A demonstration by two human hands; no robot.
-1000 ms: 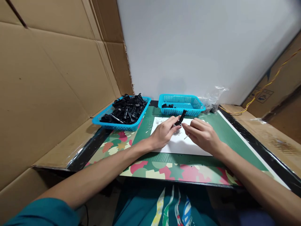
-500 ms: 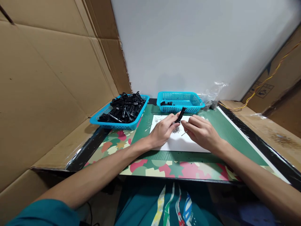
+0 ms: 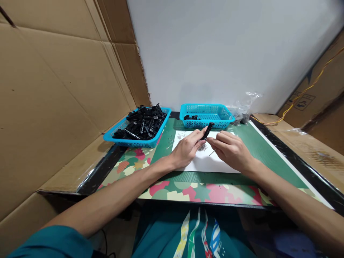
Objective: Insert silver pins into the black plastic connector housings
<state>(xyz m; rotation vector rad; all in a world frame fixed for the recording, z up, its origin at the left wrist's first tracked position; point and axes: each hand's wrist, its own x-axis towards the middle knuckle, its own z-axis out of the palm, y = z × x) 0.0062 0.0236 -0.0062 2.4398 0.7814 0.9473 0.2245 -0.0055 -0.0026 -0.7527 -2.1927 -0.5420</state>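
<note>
My left hand (image 3: 187, 148) is closed around a black plastic part (image 3: 208, 131), which tilts up and to the right above a white sheet (image 3: 199, 165). Close by on the right, my right hand (image 3: 231, 148) is curled, its fingertips at the lower end of the black part. A thin metal rod (image 3: 212, 152), like a pin or slim tool, sticks out below the right fingers; its other end is hidden in the hand. Between and under the hands, a pile of tiny metal pieces (image 3: 202, 147) lies on the sheet.
A blue basket (image 3: 139, 144) heaped with black plastic parts stands at the left. Behind the hands, another blue basket (image 3: 206, 124) holds a few black parts. A clear plastic bag (image 3: 244, 111) sits beside it. Cardboard walls (image 3: 67, 82) flank the green mat (image 3: 264, 150).
My right fingertips have moved slightly in against the lower end of the black part, and the metal rod has shifted a little right. My left hand keeps its hold.
</note>
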